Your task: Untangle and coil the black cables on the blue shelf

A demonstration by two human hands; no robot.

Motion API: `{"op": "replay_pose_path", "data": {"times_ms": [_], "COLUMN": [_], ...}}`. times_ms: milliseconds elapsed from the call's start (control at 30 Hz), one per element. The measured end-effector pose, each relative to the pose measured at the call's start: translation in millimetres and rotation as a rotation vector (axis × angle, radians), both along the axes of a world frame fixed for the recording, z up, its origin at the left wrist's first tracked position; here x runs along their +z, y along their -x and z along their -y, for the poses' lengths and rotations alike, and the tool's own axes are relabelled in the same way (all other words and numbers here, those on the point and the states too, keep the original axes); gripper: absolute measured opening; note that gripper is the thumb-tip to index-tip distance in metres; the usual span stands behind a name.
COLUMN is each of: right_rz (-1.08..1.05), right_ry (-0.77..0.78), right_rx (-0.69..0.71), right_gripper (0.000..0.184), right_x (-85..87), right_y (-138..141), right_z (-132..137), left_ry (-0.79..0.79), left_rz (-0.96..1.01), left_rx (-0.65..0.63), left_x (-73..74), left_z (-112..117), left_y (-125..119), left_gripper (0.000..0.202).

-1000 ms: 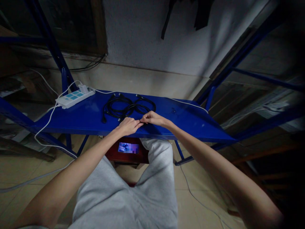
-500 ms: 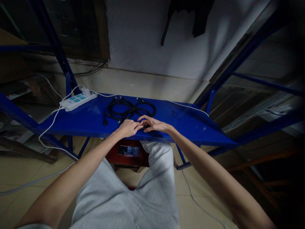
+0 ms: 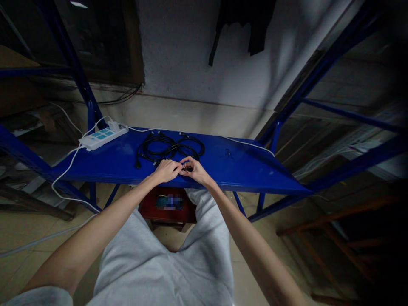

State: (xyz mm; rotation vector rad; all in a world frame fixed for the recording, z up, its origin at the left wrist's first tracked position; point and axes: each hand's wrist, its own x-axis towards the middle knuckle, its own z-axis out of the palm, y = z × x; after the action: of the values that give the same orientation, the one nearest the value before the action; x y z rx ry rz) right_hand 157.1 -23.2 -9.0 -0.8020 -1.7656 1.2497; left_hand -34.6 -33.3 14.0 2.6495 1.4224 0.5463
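Several black cables (image 3: 168, 148) lie coiled on the blue shelf (image 3: 242, 165). My left hand (image 3: 165, 170) and my right hand (image 3: 195, 169) meet at the shelf's front edge, just in front of the coils. Both hands have their fingers curled and pinched on a small dark cable end (image 3: 186, 169) between them. How the left fingers grip it is partly hidden.
A white power strip (image 3: 101, 136) with a white cord sits at the shelf's back left. A thin white wire runs along the shelf's back edge. Under the shelf stands a red stool (image 3: 168, 206) with a phone on it. Blue rack posts rise left and right.
My right hand has slid left and closed again on the cable end, meeting the left hand. The view has shifted slightly.
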Motion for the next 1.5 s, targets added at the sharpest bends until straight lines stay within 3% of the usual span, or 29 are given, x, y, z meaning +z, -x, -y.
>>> {"op": "replay_pose_path", "data": {"times_ms": [200,333,467,633,900,1133,1333,1500], "right_rz": [-0.041,-0.037,-0.049,-0.041,-0.029,-0.065,-0.040,0.009], "right_ry": [0.038,0.048,0.083,0.104,0.043,0.039,0.031,0.010], "right_rx": [-0.091,-0.148,-0.148,-0.187,-0.226,-0.218,-0.219,-0.235], "right_gripper": [0.037,0.039,0.043,0.044,0.038,0.037,0.038,0.037], "right_x": [-5.1,-6.8,-4.8,-3.7,-8.1,-8.9,-5.0,-1.5], "right_y": [-1.2,-0.5,3.3,8.2,7.5,8.7,8.5,7.7], "right_z": [-3.1,-4.5,-6.8,-11.9,-7.1,-5.2,-2.6,-1.2], "left_ry": [0.064,0.050,0.031,0.025,0.189,0.034,0.065,0.094], "left_rz": [0.154,0.316,0.422,0.319,0.314,0.218,0.231,0.367], "left_rx": [-0.005,-0.029,-0.100,-0.163,-0.081,-0.059,-0.056,-0.085], "left_x": [0.5,-0.4,-5.5,-11.6,-6.5,-12.3,-13.0,-12.7], "left_z": [0.0,-1.7,-6.8,-8.5,-4.2,1.0,-1.8,-2.3], "left_y": [3.2,4.0,3.5,-1.3,-1.3,-3.6,-4.3,-3.9], "left_gripper": [0.031,0.011,0.015,0.015,0.011,0.019,0.019,0.020]}}
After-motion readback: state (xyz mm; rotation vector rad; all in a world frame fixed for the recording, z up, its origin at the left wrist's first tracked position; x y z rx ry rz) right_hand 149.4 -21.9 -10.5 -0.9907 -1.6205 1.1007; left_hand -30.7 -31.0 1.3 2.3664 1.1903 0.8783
